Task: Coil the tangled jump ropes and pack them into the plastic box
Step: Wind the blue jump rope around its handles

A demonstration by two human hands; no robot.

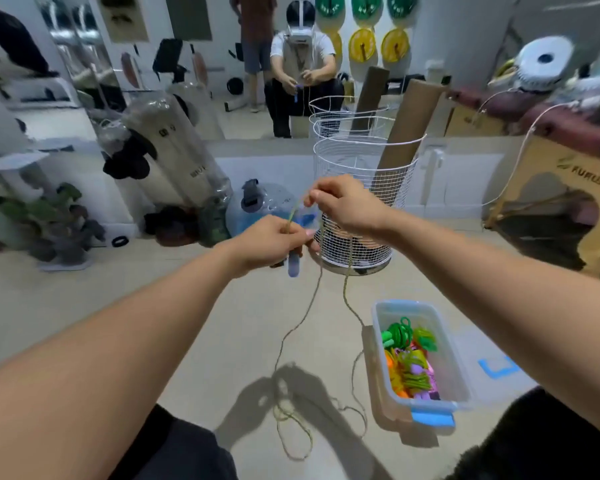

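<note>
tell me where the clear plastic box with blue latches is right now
In the head view, the clear plastic box with blue latches sits on the floor at lower right, below the white wire basket, with coiled colourful ropes inside.

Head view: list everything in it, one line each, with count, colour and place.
jump rope: one, yellow-green cord, hanging from both hands to a tangle on the floor
rope handle: one, blue-purple, in the left hand
plastic box: one, clear with blue clips, on the floor at right, holding coiled green, orange and purple ropes
wire basket: one, white, ahead on the floor, cardboard tubes inside
water jug: one, blue, left of the basket
potted plant: one, green, far left
mirror: one, on the far wall
left hand: one, grip on the handle
right hand: one, pinching the cord
</note>
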